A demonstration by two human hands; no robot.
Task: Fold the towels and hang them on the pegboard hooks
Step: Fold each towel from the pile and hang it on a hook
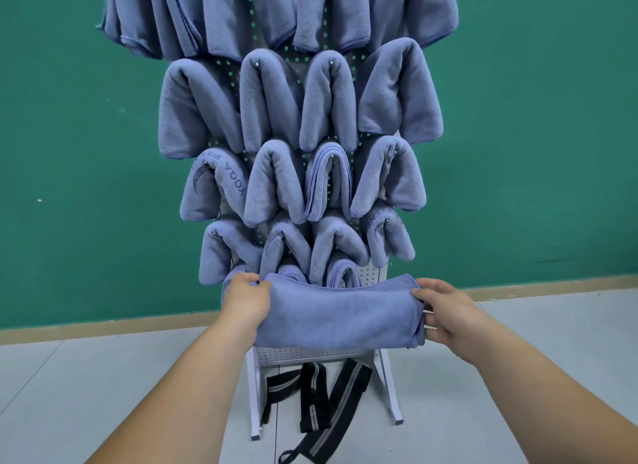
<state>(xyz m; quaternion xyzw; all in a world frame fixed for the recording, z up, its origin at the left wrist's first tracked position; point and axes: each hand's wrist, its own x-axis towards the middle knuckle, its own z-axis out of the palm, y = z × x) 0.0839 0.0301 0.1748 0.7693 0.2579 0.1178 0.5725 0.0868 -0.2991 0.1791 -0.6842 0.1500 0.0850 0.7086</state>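
Left hand (247, 298) and right hand (445, 311) each grip an end of the folded towel (341, 315) before the pegboard (369, 275); hanging probably comes next, needing a free hook.

One wide-angle head view looks forward and slightly down, close before the white perforated metal pegboard stand (371, 275).

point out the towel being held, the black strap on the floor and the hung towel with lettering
held towel (340, 313), head view, middle of its front
black strap (347, 389), head view, right-hand band
lettered towel (232, 179), head view, on the lettering
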